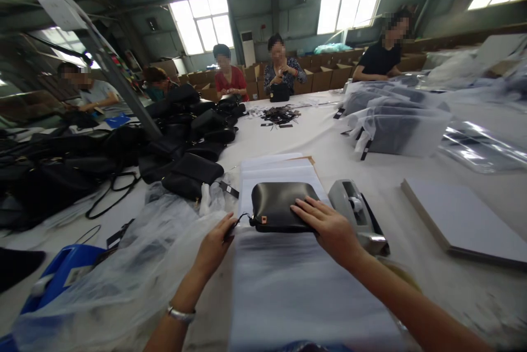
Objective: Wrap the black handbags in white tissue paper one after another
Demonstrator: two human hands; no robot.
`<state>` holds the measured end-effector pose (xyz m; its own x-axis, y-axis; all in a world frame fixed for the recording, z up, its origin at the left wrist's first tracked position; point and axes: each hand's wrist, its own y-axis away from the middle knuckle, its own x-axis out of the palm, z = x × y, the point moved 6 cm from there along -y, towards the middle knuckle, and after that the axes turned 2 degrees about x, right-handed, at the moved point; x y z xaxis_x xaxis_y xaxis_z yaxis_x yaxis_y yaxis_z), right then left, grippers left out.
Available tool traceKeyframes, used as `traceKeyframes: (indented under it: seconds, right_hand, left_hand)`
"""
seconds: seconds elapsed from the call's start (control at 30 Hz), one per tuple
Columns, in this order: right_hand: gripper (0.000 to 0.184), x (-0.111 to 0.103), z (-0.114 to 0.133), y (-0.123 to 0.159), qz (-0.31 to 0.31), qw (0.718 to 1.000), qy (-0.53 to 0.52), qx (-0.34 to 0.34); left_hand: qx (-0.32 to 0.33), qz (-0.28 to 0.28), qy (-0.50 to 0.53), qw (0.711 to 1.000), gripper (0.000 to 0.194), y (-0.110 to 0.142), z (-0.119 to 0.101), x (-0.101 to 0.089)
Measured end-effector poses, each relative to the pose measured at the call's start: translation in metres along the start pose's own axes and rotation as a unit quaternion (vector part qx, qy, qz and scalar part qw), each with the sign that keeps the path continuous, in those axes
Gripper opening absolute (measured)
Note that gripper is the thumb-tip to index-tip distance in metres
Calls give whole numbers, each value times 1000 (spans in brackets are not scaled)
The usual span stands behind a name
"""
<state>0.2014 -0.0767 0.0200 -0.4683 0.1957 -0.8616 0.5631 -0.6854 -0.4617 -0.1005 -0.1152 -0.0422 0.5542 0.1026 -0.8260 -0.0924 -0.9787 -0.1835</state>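
Observation:
A small black zippered pouch (284,206) with a tiny copper-coloured tab lies on a stack of white paper sheets (280,297). My right hand (329,225) rests on the pouch's right half, fingers stretched flat over it. From the pouch's left end a thin black cord (244,217) runs to my left hand (216,239), whose fingers are closed on it; a dark piece shows at the fingertips. Just right of the pouch is a grey tape dispenser (357,212). Thin translucent wrapping (156,253) spreads beside my left hand.
Black bags (189,173) are heaped on the left. A blue tape dispenser (61,272) sits at the lower left. Stacked white board (465,220) lies right, below wrapped bags (395,116). Dark tags (280,115) are piled farther back. Several people work around the table's far side.

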Motion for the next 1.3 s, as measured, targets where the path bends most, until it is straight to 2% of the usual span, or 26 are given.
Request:
traceKeyframes:
  seconds: [0.13,0.2,0.27,0.33,0.4,0.47,0.53,0.6,0.7,0.8,0.93,1.0,1.1,1.2,1.3]
  right_hand:
    - [73,43,10,19,-22,998,40,-39]
    - [72,62,13,34,-19,997,47,-53]
    - [75,74,16,49,1,997,44,-58]
    - [79,77,18,59,37,997,29,-53]
    - [78,71,19,63,88,995,-2,-44]
    - [66,57,19,59,143,987,-54,-41]
    - [43,38,10,44,154,982,-109,-26]
    - [27,23,-11,20,108,984,-139,11]
    - [25,23,-60,-26,36,990,-112,73]
    - [32,57,-110,-72,87,989,-39,116]
    - [56,111,-153,-120,145,982,5,122]
    - [62,135,-161,-136,172,979,20,106]
    - [45,158,-164,-152,188,979,36,72]
    - [28,169,-166,-163,187,980,52,53]
    - [26,171,-170,-170,184,979,66,56]
  left_hand:
    - [42,18,-101,994,38,-8,13,0]
    - [53,59,-138,987,41,0,16,8]
    - [32,109,-161,981,51,12,17,14]
    - [-9,158,-158,975,70,24,12,15]
    - [-30,187,-124,974,82,31,-3,10]
    - [-8,183,-73,980,74,27,-30,5]
    - [37,140,-33,989,58,12,-59,5]
    - [78,97,-25,992,54,-4,-80,15]
    - [106,69,-50,991,61,-19,-90,48]
    - [106,37,-71,991,72,-19,-84,71]
    - [114,3,-76,991,80,-11,-78,77]
    - [120,-3,-82,989,84,-10,-76,76]
    - [138,-11,-97,986,89,-12,-73,77]
    - [165,-23,-110,980,90,-14,-68,81]
    - [183,-30,-120,975,89,-16,-64,84]
